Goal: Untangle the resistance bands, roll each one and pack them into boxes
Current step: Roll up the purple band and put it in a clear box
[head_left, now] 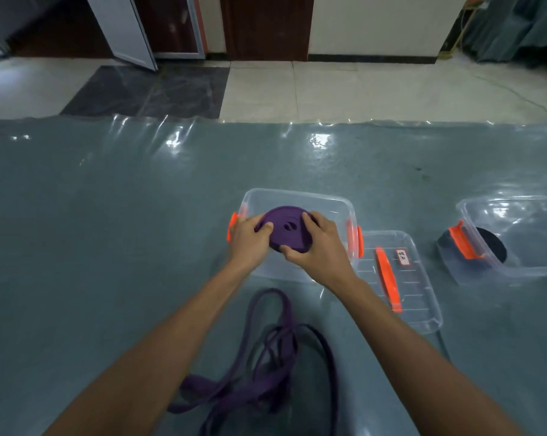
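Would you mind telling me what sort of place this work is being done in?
Likely an indoor workroom or hall: a large plastic-covered table, a tiled floor beyond it, and wooden doors along the far wall.

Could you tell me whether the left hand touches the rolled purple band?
Touching: head view shows the left hand gripping the rolled purple band at its edge.

The tangled bands (244, 394) run off the bottom edge.

Table (108, 231): 2 boxes (297, 194) (533, 269), lid (420, 297), tangled bands (266, 372)
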Demonstrator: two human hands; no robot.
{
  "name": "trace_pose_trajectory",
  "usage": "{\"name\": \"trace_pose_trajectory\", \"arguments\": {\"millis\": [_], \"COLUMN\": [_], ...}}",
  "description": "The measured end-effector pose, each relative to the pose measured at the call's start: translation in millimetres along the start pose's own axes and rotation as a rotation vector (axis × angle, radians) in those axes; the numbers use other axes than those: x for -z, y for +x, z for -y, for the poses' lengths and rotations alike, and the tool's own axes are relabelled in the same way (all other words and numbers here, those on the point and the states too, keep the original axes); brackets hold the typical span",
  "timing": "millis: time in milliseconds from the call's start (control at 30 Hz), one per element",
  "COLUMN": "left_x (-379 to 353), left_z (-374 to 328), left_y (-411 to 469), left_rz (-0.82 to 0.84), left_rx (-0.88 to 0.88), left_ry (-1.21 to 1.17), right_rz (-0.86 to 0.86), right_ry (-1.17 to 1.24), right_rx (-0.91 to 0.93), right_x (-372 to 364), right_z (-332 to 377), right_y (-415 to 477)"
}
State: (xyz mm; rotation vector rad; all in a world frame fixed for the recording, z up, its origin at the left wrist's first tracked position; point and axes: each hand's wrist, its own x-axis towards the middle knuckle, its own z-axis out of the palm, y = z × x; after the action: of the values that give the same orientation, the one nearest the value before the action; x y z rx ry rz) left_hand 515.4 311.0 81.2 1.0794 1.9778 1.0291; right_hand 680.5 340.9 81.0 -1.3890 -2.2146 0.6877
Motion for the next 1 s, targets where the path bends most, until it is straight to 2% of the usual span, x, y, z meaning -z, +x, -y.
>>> {"name": "trace_pose_trajectory", "arguments": {"millis": [233, 467, 567, 800, 1000], "left_x": [-19.5, -43.8, -50.3, -57.2, -58.0], "left_z": [5.8, 20.1, 29.9, 54.2, 58.5], "left_y": [52.0, 91.1, 97.3, 91.5, 91.7], "left_rz": [0.201, 0.303, 0.299, 0.423, 0.444], "left_rx": [0.155, 0.231, 0.254, 0.29, 0.218], "left_ry": [0.129, 0.43, 0.469, 0.491, 0.555], "right_rz": [0.212, 0.463, 0.484, 0.564, 0.641], "right_ry": [-0.079, -0.171, -0.197, -0.258, -0.354], "right_rx": [-0.039, -0.085, -0.053, 0.016, 0.036], "right_x": [-21.4, -59.2, -64.2, -84.1, -88.3], "right_z": [-44.8, -66.4, -70.7, -78.7, -79.1], "right_y": [59.2, 96.7, 100.3, 83.7, 92.3]}}
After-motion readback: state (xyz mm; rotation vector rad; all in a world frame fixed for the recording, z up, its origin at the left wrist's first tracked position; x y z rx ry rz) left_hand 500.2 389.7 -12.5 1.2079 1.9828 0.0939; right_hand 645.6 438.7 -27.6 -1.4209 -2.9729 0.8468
